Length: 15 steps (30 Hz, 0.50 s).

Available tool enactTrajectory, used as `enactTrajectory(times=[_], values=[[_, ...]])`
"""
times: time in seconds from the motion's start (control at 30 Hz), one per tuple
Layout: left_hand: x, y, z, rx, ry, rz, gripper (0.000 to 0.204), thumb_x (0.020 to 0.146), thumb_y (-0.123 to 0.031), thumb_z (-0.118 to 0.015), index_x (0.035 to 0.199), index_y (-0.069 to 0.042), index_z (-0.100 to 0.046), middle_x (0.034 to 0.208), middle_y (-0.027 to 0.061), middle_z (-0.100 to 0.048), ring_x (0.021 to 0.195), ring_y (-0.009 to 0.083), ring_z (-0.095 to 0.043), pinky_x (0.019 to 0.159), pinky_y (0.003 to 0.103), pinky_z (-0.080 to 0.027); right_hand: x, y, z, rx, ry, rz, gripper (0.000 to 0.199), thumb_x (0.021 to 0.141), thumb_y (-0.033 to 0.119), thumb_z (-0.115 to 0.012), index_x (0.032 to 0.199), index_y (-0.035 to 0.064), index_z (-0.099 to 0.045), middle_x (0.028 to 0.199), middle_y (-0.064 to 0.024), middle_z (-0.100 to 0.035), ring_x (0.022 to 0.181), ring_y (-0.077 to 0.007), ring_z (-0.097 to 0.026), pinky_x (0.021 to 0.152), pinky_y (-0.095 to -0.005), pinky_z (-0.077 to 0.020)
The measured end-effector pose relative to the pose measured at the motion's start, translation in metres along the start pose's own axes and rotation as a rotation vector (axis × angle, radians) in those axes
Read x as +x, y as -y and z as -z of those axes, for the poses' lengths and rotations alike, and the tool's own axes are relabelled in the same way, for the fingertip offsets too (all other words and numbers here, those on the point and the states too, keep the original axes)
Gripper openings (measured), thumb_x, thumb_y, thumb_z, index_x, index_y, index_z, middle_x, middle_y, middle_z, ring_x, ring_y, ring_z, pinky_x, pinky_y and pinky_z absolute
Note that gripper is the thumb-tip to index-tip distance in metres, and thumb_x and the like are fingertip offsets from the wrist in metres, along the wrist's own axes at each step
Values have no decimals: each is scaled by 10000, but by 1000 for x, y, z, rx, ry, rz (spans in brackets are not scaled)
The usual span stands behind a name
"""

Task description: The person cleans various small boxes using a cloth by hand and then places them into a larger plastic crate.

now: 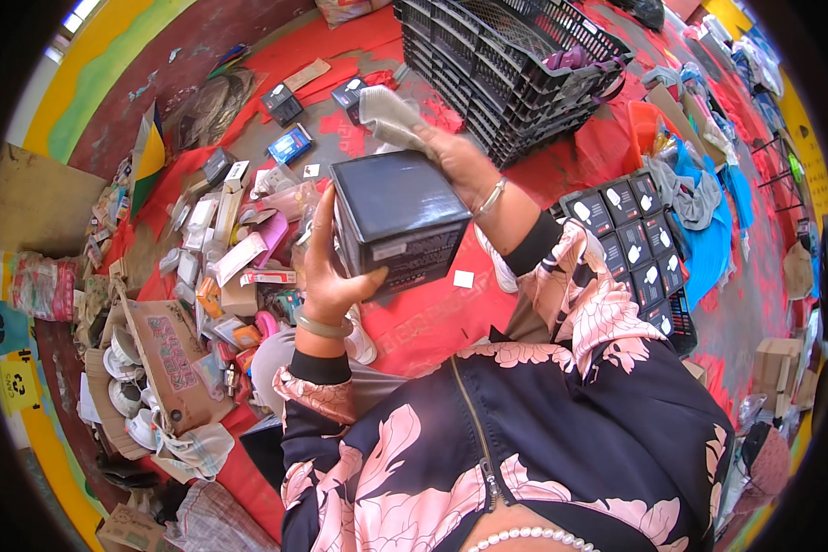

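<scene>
Black box (397, 216) in both hands' grip, crate (488, 55) behind.

Dark zip jacket w/ pink floral print (561, 442), black cuffs, bangle on each wrist, pearl necklace.

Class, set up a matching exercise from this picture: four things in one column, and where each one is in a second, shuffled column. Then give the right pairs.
Things:
1. black box
2. grey cloth
3. black crate
4. cardboard box of bowls

Places:
A. on the floor to the person's left
B. in the right hand
C. on the floor ahead, beyond the hands
D. between both hands, gripped below by the left hand

Pairs: 1-D, 2-B, 3-C, 4-A
</scene>
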<state>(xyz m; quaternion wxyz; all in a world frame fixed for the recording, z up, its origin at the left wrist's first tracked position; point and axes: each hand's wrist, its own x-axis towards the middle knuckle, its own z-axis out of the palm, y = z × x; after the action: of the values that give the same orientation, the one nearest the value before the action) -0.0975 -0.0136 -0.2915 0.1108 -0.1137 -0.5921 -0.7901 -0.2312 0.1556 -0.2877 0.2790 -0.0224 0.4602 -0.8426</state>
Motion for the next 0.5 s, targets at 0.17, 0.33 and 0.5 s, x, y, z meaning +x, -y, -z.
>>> enactTrajectory(times=[0.17,0.33,0.5], values=[[0,0,2,338,-13,-67,967,565,-78,-729,1397,-20,-239,1258,127,-460,1160,233,-472,991,348,-377,-30,50,6,-214,311,405,675,937,211,-495,1467,93,-94,1309,-111,-471,1080,-217,-574,859,-272,-498],[-6,22,16,589,53,-50,823,576,-94,-795,1285,-10,-385,1171,97,-527,1071,206,-534,917,337,-440,-27,-2,-14,-1220,601,711,563,946,394,-435,1376,38,-358,1359,-192,-428,1294,-303,-374,1079,-382,-269],[-4,19,2,179,-27,92,846,529,-96,-759,1277,-7,-375,1219,117,-477,1132,221,-473,972,326,-375,-3,-22,-2,-812,450,253,443,967,343,-419,1281,36,-477,1172,-160,-585,1083,-233,-548,949,-306,-394]])
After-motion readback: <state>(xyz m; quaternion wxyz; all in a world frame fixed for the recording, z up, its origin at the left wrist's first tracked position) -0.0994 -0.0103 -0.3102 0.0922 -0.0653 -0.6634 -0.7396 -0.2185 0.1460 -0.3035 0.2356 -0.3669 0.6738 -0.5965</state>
